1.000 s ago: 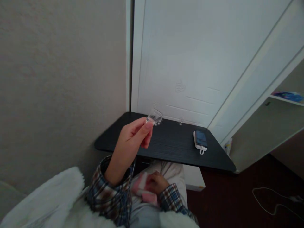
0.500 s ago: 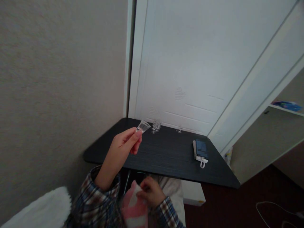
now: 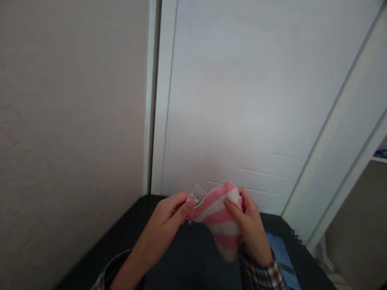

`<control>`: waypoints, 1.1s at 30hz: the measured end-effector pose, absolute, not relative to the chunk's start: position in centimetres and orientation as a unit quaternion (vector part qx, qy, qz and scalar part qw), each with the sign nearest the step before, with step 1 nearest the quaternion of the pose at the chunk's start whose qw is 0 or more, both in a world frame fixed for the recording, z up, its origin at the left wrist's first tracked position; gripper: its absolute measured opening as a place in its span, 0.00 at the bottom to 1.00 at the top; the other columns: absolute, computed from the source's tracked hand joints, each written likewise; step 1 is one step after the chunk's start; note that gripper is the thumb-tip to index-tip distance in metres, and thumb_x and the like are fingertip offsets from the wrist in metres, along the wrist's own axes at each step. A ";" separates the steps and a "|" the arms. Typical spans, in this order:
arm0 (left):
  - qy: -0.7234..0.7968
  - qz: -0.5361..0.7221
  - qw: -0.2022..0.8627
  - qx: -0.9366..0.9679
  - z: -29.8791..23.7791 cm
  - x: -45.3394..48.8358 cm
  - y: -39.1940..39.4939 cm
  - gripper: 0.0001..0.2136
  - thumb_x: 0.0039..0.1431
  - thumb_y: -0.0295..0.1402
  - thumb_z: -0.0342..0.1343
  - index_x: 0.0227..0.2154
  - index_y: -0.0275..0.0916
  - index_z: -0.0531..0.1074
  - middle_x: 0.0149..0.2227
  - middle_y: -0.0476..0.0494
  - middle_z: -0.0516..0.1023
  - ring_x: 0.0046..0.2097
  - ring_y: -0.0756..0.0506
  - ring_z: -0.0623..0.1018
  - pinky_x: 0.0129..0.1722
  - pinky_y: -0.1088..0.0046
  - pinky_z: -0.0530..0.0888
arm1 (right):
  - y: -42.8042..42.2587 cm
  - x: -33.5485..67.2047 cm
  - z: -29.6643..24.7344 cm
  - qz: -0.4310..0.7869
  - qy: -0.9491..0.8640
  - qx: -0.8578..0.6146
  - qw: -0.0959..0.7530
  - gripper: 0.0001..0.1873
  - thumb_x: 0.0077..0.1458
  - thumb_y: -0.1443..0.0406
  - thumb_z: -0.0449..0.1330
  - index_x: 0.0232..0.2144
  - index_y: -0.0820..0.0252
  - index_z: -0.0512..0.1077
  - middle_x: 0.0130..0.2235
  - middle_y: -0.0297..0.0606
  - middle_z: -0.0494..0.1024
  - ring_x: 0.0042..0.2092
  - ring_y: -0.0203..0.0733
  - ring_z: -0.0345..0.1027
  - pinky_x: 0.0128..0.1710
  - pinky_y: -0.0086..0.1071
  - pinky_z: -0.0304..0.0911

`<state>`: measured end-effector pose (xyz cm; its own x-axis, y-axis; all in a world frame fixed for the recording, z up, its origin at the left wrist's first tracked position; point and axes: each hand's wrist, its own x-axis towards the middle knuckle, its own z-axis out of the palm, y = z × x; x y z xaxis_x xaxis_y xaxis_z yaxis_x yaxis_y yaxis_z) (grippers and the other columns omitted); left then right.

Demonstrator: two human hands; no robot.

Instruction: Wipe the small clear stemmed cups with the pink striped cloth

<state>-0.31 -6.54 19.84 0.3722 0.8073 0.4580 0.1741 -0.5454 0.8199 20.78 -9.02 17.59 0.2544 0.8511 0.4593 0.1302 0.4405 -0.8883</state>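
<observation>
My left hand (image 3: 171, 211) pinches a small clear plastic cup (image 3: 197, 192) by its lower end, holding it up in front of the white door. My right hand (image 3: 250, 229) grips a pink and white striped cloth (image 3: 220, 217) and presses its upper edge against the cup's mouth. Both hands are raised above the black table (image 3: 121, 237), close together. Plaid sleeves show at both wrists.
A white door (image 3: 242, 100) fills the background, with a beige wall (image 3: 69, 112) to the left. A blue-faced device (image 3: 279, 251) lies on the table right of my right hand, partly hidden. A shelf edge (image 3: 379, 155) shows at far right.
My right hand has come up from my lap with the striped cloth and met the cup in my left hand. The view has tilted upward, so less of the table shows.
</observation>
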 end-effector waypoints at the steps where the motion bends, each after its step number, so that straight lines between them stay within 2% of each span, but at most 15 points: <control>1: 0.329 0.455 0.347 0.752 20.3 0.1 -5.8 0.20 0.69 0.46 0.47 0.23 0.40 0.64 0.24 0.52 0.64 0.26 0.50 0.64 0.24 0.76 0.60 | -8.1 20.9 18.3 0.274 -0.536 -0.446 0.662 0.11 0.55 0.59 0.66 0.36 0.58 0.71 0.31 0.29 0.70 0.34 0.36 0.60 0.34 0.29 0.57; 7: 0.316 0.426 0.387 0.754 20.6 2.8 -1.6 0.22 0.69 0.47 0.47 0.21 0.40 0.63 0.23 0.52 0.63 0.25 0.49 0.63 0.25 0.75 0.60 | -3.2 19.9 18.6 0.302 -0.478 -0.420 0.710 0.14 0.56 0.55 0.66 0.40 0.57 0.75 0.33 0.29 0.72 0.35 0.36 0.62 0.35 0.28 0.60; 11: 0.321 0.452 0.392 0.734 19.3 4.7 1.3 0.20 0.69 0.45 0.47 0.22 0.40 0.63 0.23 0.52 0.63 0.27 0.49 0.63 0.26 0.74 0.60 | -0.3 18.9 17.7 0.343 -0.455 -0.408 0.713 0.15 0.59 0.52 0.64 0.35 0.58 0.76 0.31 0.32 0.74 0.32 0.37 0.64 0.32 0.29 0.62; 14: 0.325 0.463 0.386 0.728 18.7 5.4 3.1 0.18 0.66 0.43 0.53 0.23 0.40 0.64 0.25 0.51 0.65 0.29 0.48 0.65 0.28 0.73 0.60 | 1.2 18.9 17.5 0.362 -0.438 -0.399 0.720 0.14 0.59 0.53 0.64 0.35 0.58 0.77 0.32 0.33 0.77 0.33 0.37 0.67 0.33 0.29 0.65; 21: 0.325 0.470 0.335 0.750 18.7 5.7 5.6 0.18 0.65 0.41 0.53 0.21 0.39 0.67 0.23 0.52 0.65 0.27 0.48 0.66 0.27 0.73 0.61 | 2.7 19.1 17.7 0.408 -0.384 -0.365 0.743 0.09 0.57 0.57 0.67 0.35 0.54 0.79 0.33 0.32 0.79 0.34 0.37 0.71 0.34 0.28 0.67; 25: 0.312 0.478 0.317 0.757 18.6 5.9 6.2 0.18 0.66 0.40 0.54 0.21 0.39 0.67 0.23 0.53 0.66 0.27 0.49 0.67 0.27 0.73 0.62 | 2.7 19.4 17.9 0.462 -0.339 -0.330 0.750 0.07 0.55 0.59 0.69 0.36 0.53 0.81 0.32 0.31 0.79 0.32 0.35 0.70 0.31 0.26 0.66; 29: 0.301 0.487 0.240 0.784 18.6 5.5 6.4 0.14 0.65 0.34 0.57 0.23 0.38 0.70 0.25 0.53 0.68 0.28 0.50 0.70 0.28 0.75 0.64 | 2.4 20.3 17.8 0.435 -0.359 -0.361 0.742 0.08 0.54 0.59 0.70 0.37 0.52 0.83 0.33 0.30 0.79 0.32 0.34 0.69 0.31 0.25 0.65; 33: 0.297 0.479 0.118 0.818 18.8 4.3 6.4 0.05 0.63 0.29 0.60 0.30 0.39 0.75 0.31 0.51 0.70 0.32 0.50 0.72 0.32 0.75 0.67 | 2.1 21.0 17.4 0.421 -0.367 -0.374 0.741 0.08 0.55 0.58 0.69 0.36 0.53 0.82 0.31 0.31 0.78 0.31 0.34 0.68 0.30 0.25 0.64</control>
